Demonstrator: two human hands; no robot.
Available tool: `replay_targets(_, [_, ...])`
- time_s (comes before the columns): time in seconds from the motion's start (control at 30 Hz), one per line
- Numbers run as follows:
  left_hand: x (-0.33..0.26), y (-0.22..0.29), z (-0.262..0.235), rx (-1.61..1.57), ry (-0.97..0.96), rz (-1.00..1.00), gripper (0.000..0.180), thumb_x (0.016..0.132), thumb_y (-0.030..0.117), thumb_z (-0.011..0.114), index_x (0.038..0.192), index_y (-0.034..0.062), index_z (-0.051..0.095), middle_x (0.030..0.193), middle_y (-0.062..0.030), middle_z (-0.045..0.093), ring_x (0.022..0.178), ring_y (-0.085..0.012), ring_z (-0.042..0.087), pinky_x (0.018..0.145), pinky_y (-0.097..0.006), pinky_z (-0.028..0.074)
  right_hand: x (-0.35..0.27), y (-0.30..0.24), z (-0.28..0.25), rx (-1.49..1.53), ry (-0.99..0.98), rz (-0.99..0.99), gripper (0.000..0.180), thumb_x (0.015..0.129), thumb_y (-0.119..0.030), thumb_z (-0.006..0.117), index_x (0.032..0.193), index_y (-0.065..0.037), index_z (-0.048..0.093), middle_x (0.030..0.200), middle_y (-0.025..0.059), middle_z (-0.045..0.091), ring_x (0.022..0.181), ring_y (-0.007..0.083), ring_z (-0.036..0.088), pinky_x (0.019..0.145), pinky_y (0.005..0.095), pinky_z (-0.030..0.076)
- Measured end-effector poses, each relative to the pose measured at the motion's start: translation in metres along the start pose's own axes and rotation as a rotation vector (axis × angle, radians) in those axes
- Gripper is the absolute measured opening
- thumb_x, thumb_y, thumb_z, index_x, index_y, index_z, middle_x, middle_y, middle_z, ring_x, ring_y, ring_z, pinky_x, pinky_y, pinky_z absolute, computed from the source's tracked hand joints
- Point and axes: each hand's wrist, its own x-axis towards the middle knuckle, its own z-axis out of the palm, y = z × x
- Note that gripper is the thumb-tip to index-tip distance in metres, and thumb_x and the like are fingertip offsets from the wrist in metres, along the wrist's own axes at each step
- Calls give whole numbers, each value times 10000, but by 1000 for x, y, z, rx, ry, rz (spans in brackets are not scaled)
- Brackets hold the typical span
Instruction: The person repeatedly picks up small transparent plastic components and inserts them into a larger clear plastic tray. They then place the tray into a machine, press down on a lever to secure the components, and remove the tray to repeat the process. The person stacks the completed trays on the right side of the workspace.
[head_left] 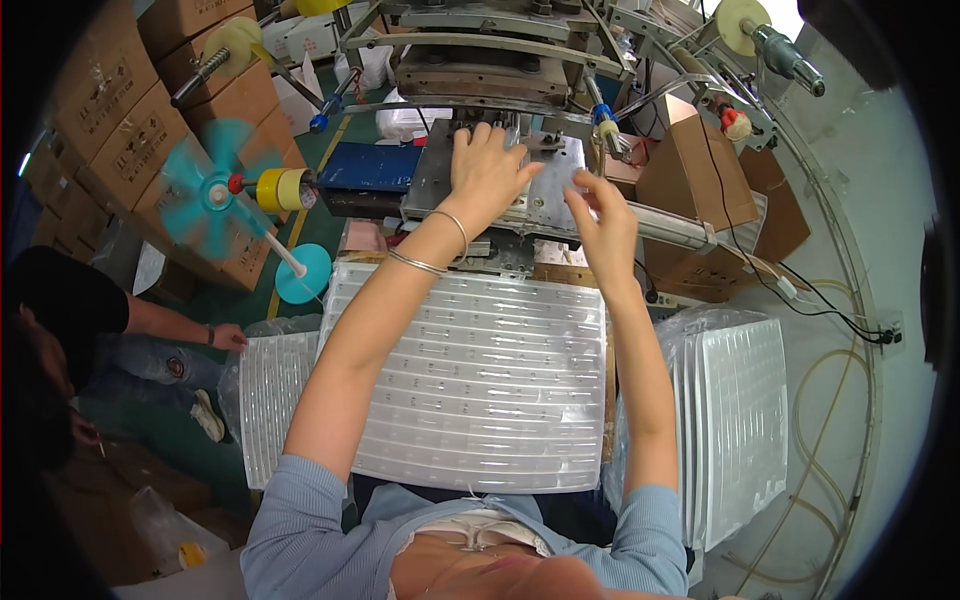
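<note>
My left hand (488, 170) reaches over the metal plate (562, 180) of a press-like machine, at a fixture in its middle. Its fingers are spread and the thumb points right; anything beneath the palm is hidden. Just above the plate's right side is my right hand (607, 218), fingers loosely curved, thumb and forefinger apart, nothing visible between them. Directly in front of me lies a wide ribbed translucent tray (480, 380) with rows of small pieces, too small to name. My forearms pass over or beside it.
Overhead stands the machine's head (480, 75). A stack of white trays (735, 430) is at the right, another ribbed tray (275, 390) at the left. A turquoise fan (303, 275), a co-worker's hand (229, 337), cardboard boxes (125, 130) and an opened carton (700, 180) surround the bench.
</note>
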Motion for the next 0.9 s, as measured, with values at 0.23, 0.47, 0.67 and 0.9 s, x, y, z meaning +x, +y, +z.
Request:
replay_targets(0.23, [-72,6,-39,-464,72,-156,310,732,158,683,1037,132,635,814,-40,600,735,-255,537,658,-363,400,43,1,76,-433,-31,-318,175,780,-199,654,933,-115,659,823,81,635,786,275,611,652,375,482])
replay_targets(0.47, [-172,120,-40,-837,-140,52,274,765,120,635,1025,33,615,792,-57,578,745,-241,530,661,-356,416,63,-14,70,-395,-444,16,536,791,-266,668,1277,-110,505,1254,221,517,1162,267,513,990,394,383])
replay_targets(0.67, [-214,211,-31,-567,-517,347,138,757,152,561,872,97,614,819,-21,574,841,-179,522,758,-353,388,16,9,24,-114,-124,-150,507,803,-340,643,1202,-51,522,1188,158,551,1104,326,512,948,404,390])
replay_targets(0.9, [-232,193,-35,-451,-557,353,299,796,142,529,1082,96,601,857,-30,558,937,-194,490,873,-381,358,-70,25,-61,-95,-163,189,274,881,-172,606,1087,8,615,1099,124,633,1034,195,586,915,296,418])
